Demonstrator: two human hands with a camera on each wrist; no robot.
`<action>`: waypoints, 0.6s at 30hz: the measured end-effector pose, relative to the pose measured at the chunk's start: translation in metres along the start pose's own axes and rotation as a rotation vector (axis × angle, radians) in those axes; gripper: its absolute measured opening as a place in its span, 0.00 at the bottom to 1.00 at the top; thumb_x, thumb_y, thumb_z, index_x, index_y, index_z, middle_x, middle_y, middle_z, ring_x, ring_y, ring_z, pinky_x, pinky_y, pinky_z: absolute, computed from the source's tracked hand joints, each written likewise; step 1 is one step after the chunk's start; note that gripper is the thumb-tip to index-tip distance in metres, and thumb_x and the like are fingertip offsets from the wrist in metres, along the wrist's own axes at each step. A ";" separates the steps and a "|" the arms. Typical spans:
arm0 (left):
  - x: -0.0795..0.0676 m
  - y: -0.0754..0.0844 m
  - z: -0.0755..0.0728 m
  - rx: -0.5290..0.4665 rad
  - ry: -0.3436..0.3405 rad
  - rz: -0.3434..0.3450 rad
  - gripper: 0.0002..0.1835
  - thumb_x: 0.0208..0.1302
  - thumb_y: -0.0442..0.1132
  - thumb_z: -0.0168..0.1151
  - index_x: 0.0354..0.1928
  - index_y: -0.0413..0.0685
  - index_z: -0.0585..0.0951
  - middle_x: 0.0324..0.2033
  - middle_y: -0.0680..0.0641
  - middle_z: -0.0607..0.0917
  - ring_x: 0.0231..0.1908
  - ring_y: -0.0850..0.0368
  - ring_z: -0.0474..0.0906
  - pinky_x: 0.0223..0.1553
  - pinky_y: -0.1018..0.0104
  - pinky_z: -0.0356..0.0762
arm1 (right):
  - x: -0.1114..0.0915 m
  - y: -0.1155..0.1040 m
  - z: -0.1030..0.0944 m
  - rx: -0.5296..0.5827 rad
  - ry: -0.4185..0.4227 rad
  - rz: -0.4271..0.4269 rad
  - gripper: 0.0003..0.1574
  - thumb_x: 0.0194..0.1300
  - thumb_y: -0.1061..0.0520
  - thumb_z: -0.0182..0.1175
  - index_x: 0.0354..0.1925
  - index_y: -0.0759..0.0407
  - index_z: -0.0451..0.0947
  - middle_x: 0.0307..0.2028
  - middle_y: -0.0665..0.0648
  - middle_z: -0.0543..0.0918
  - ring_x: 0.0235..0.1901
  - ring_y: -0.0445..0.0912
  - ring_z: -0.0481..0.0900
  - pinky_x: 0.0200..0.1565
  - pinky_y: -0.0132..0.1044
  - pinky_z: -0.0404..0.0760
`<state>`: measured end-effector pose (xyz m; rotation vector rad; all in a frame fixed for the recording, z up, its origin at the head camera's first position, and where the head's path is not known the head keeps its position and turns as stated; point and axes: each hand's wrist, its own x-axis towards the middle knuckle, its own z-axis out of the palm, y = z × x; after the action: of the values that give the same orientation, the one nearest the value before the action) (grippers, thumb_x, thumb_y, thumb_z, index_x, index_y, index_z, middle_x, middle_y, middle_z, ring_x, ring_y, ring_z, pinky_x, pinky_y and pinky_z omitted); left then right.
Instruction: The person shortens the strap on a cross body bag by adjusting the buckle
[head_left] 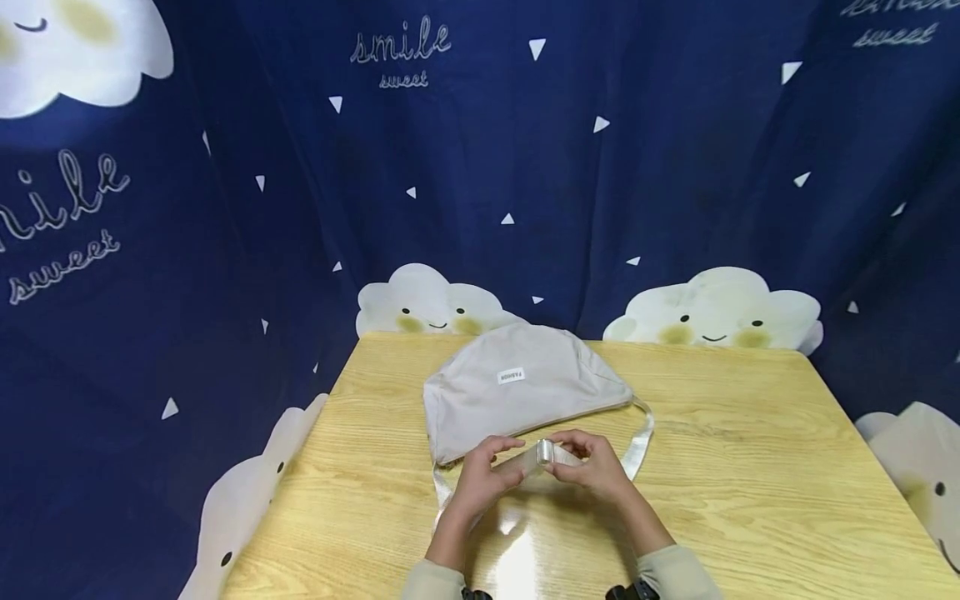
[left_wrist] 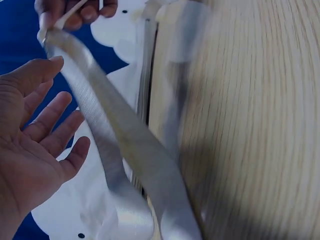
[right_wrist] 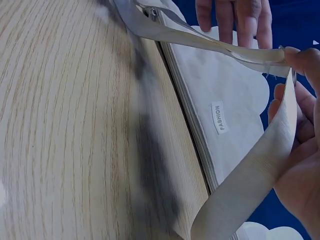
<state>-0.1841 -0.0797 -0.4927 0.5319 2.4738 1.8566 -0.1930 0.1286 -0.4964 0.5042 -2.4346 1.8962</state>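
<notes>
A pale grey shoulder bag point(head_left: 525, 375) with a small "FASHION" label point(right_wrist: 219, 118) lies on the table, its zipped edge toward me. Its whitish webbing strap point(left_wrist: 135, 135) loops up in front of the bag. My right hand point(head_left: 596, 467) pinches the strap at a metal slider buckle point(head_left: 545, 452) between thumb and fingers. Beside the strap is my left hand point(left_wrist: 37, 135), fingers spread and loose, the thumb tip close to the webbing just below the buckle. Whether that thumb touches the strap I cannot tell. In the right wrist view the left fingers point(right_wrist: 245, 25) extend behind the strap.
The light wood table point(head_left: 750, 450) extends to both sides of the bag. Behind it hangs a dark blue curtain point(head_left: 480, 167) with white clouds and triangles. One end of the strap point(head_left: 640, 442) trails from the bag's right corner.
</notes>
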 end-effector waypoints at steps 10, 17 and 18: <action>0.009 -0.009 0.011 -0.127 -0.084 0.046 0.18 0.53 0.25 0.65 0.48 0.32 0.78 0.43 0.34 0.80 0.43 0.37 0.75 0.43 0.51 0.74 | 0.000 0.005 -0.003 -0.009 -0.057 -0.021 0.22 0.50 0.65 0.70 0.46 0.69 0.79 0.42 0.64 0.82 0.36 0.53 0.78 0.36 0.37 0.76; 0.009 -0.009 0.013 -0.073 -0.088 0.069 0.22 0.49 0.26 0.68 0.50 0.35 0.78 0.40 0.36 0.81 0.43 0.39 0.74 0.44 0.53 0.70 | -0.001 0.010 -0.006 0.004 -0.108 -0.042 0.22 0.52 0.67 0.68 0.47 0.73 0.77 0.43 0.67 0.80 0.39 0.52 0.78 0.38 0.34 0.76; 0.008 -0.009 0.013 -0.063 -0.087 0.077 0.22 0.49 0.27 0.69 0.49 0.35 0.79 0.40 0.36 0.80 0.42 0.40 0.74 0.43 0.55 0.71 | -0.001 0.016 -0.006 0.006 -0.108 -0.041 0.23 0.52 0.66 0.68 0.47 0.73 0.78 0.44 0.67 0.80 0.39 0.52 0.78 0.38 0.33 0.76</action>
<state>-0.1914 -0.0674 -0.5033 0.6984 2.3642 1.8875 -0.1971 0.1378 -0.5101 0.6689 -2.4632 1.9090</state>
